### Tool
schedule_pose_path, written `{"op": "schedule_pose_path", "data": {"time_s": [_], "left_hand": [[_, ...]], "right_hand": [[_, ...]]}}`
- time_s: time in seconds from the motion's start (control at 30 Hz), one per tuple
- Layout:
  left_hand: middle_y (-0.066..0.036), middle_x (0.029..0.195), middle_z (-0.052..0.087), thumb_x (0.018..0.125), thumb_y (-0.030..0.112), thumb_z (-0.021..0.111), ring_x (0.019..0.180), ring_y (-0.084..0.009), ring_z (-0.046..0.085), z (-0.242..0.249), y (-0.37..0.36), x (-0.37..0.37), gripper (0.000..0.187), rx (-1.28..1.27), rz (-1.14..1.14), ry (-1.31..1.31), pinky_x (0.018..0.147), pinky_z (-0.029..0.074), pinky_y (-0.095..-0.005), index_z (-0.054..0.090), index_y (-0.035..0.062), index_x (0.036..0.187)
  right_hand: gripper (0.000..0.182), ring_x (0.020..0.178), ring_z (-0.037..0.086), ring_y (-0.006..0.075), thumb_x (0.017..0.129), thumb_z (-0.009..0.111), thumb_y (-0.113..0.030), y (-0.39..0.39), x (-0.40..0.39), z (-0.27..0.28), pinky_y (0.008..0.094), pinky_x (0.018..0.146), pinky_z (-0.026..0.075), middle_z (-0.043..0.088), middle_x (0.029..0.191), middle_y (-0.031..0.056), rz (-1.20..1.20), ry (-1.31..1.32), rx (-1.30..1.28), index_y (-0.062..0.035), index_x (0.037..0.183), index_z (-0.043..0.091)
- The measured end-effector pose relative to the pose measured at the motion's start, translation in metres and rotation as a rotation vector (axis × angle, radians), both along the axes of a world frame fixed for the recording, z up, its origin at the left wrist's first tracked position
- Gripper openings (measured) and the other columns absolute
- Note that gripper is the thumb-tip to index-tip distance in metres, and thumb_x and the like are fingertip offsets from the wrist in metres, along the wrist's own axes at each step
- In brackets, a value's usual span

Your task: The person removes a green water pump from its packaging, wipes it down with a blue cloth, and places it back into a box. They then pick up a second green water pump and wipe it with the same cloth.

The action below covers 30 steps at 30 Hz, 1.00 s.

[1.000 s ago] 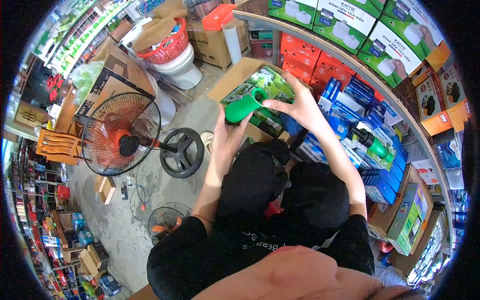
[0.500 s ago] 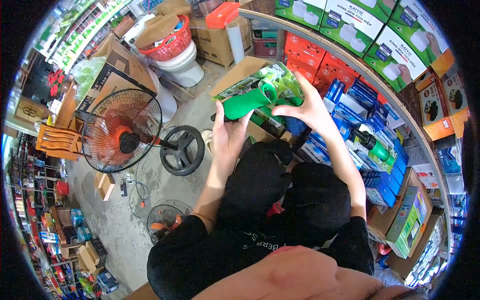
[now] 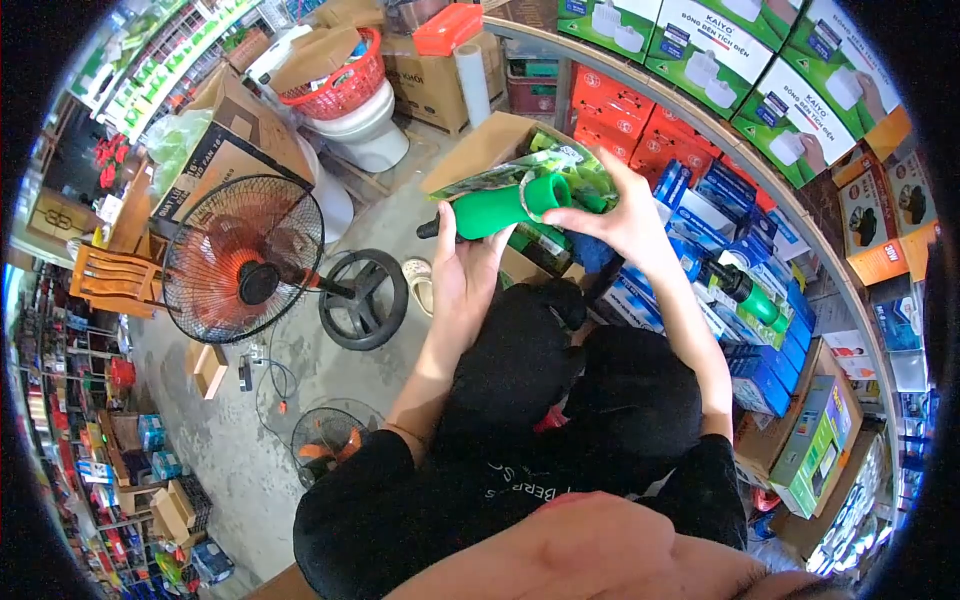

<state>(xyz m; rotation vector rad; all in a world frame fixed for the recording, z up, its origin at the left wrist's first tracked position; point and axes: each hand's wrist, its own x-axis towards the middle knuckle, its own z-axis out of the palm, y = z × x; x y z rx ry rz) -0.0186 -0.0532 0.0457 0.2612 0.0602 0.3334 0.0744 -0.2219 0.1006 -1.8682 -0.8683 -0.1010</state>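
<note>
My left hand (image 3: 465, 275) is closed around a green cylinder (image 3: 490, 212), which lies tilted across its fingers. A black tip (image 3: 428, 229) sticks out at the cylinder's left end, and the hollow mouth at the other end faces right. Near that mouth a thin pale ring (image 3: 527, 196) goes round the body. My right hand (image 3: 625, 215) is spread at the mouth, thumb by the lower rim and fingers raised apart. Behind the cylinder stands an open cardboard box (image 3: 480, 150) with green printed packaging (image 3: 570, 160). A similar black-and-green piece (image 3: 745, 290) lies on blue boxes at the right.
A standing fan (image 3: 245, 260) with a round black base (image 3: 365, 300) is to the left. A smaller fan (image 3: 328, 440) sits lower on the floor. Shelved boxes (image 3: 700, 65) line the upper right. A red basket (image 3: 335, 90) rests on a white toilet (image 3: 370, 135).
The green cylinder has turned so its open mouth points more to the right, and its black tip shows more. My right hand has shifted only slightly.
</note>
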Motion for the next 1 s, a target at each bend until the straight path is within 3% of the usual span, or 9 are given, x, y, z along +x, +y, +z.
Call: {"op": "schedule_pose_path", "data": {"time_s": [0.07, 0.3, 0.47, 0.57, 0.63, 0.73, 0.83, 0.9, 1.0], "left_hand": [[-0.017, 0.130, 0.046, 0.096, 0.031, 0.049, 0.124, -0.0298, 0.043, 0.003, -0.002, -0.002, 0.046, 0.005, -0.070, -0.026, 0.108, 0.034, -0.0497, 0.043, -0.0038, 0.125], [-0.014, 0.125, 0.051, 0.097, 0.028, 0.049, 0.119, -0.0278, 0.048, 0.011, -0.005, -0.008, 0.039, 0.176, -0.007, -0.067, 0.105, 0.037, -0.0458, 0.045, 0.0001, 0.124], [-0.007, 0.109, 0.058, 0.093, 0.010, 0.056, 0.102, -0.0177, 0.056, -0.004, -0.004, -0.010, 0.030, 0.614, 0.419, 0.055, 0.092, 0.044, -0.0360, 0.047, 0.0041, 0.121], [-0.004, 0.106, 0.056, 0.085, 0.004, 0.064, 0.096, -0.0139, 0.056, 0.006, -0.006, -0.014, 0.043, 0.813, 0.370, 0.113, 0.086, 0.046, -0.0309, 0.044, 0.0047, 0.123], [-0.002, 0.105, 0.056, 0.077, 0.002, 0.073, 0.093, -0.0116, 0.056, 0.010, -0.008, -0.014, 0.056, 0.946, 0.304, 0.107, 0.082, 0.047, -0.0271, 0.043, 0.0041, 0.125], [-0.002, 0.106, 0.054, 0.077, 0.002, 0.073, 0.097, -0.0119, 0.055, 0.012, -0.009, -0.017, 0.056, 1.048, 0.162, 0.110, 0.085, 0.045, -0.0262, 0.044, 0.0025, 0.125], [-0.003, 0.111, 0.049, 0.075, 0.005, 0.076, 0.102, -0.0128, 0.051, 0.011, -0.011, -0.017, 0.059, 1.189, 0.134, 0.099, 0.090, 0.041, -0.0269, 0.044, 0.0005, 0.124], [-0.005, 0.110, 0.048, 0.074, 0.009, 0.078, 0.103, -0.0142, 0.049, 0.009, -0.012, -0.016, 0.062, 1.323, 0.154, 0.072, 0.091, 0.040, -0.0281, 0.044, -0.0011, 0.123], [-0.006, 0.109, 0.047, 0.073, 0.010, 0.079, 0.102, -0.0150, 0.049, 0.005, -0.013, -0.015, 0.062, 1.321, 0.163, 0.067, 0.090, 0.040, -0.0283, 0.044, -0.0018, 0.123]], "right_hand": [[0.087, 0.102, 0.063, 0.0299, 0.058, 0.085, -0.047, 0.004, 0.004, -0.011, 0.0388, 0.090, 0.048, 0.063, 0.110, 0.0199, -0.061, -0.113, -0.147, -0.0019, 0.124, 0.051], [0.070, 0.106, 0.059, 0.0249, 0.064, 0.084, -0.028, 0.003, 0.007, -0.005, 0.0359, 0.092, 0.046, 0.060, 0.114, 0.0128, 0.189, -0.016, 0.010, -0.0031, 0.120, 0.051], [0.058, 0.106, 0.057, 0.0200, 0.071, 0.079, -0.021, -0.004, 0.006, 0.003, 0.0343, 0.094, 0.044, 0.058, 0.118, 0.0079, 0.229, -0.023, 0.134, -0.0030, 0.120, 0.052], [0.044, 0.111, 0.054, 0.0194, 0.083, 0.070, -0.018, -0.004, 0.007, -0.002, 0.0335, 0.097, 0.042, 0.054, 0.123, 0.0086, 0.334, 0.132, 0.183, -0.0022, 0.120, 0.053], [0.044, 0.111, 0.054, 0.0192, 0.083, 0.070, -0.018, 0.000, 0.002, -0.003, 0.0334, 0.097, 0.042, 0.055, 0.122, 0.0090, 0.359, 0.163, 0.207, -0.0024, 0.121, 0.053], [0.044, 0.113, 0.053, 0.0211, 0.086, 0.066, -0.020, 0.007, -0.005, 0.001, 0.0352, 0.098, 0.041, 0.056, 0.122, 0.0105, 0.398, 0.183, 0.257, -0.0033, 0.124, 0.052], [0.041, 0.115, 0.052, 0.0255, 0.088, 0.062, -0.021, 0.008, -0.004, 0.009, 0.0381, 0.099, 0.039, 0.055, 0.123, 0.0121, 0.378, 0.008, 0.296, -0.0038, 0.124, 0.053], [0.038, 0.116, 0.051, 0.0285, 0.089, 0.060, -0.022, 0.005, -0.003, 0.014, 0.0391, 0.100, 0.038, 0.055, 0.121, 0.0134, 0.381, -0.205, 0.148, -0.0042, 0.122, 0.054], [0.036, 0.116, 0.051, 0.0286, 0.089, 0.060, -0.023, 0.004, -0.004, 0.011, 0.0389, 0.100, 0.038, 0.056, 0.120, 0.0135, 0.389, -0.196, 0.116, -0.0040, 0.119, 0.056]]}}
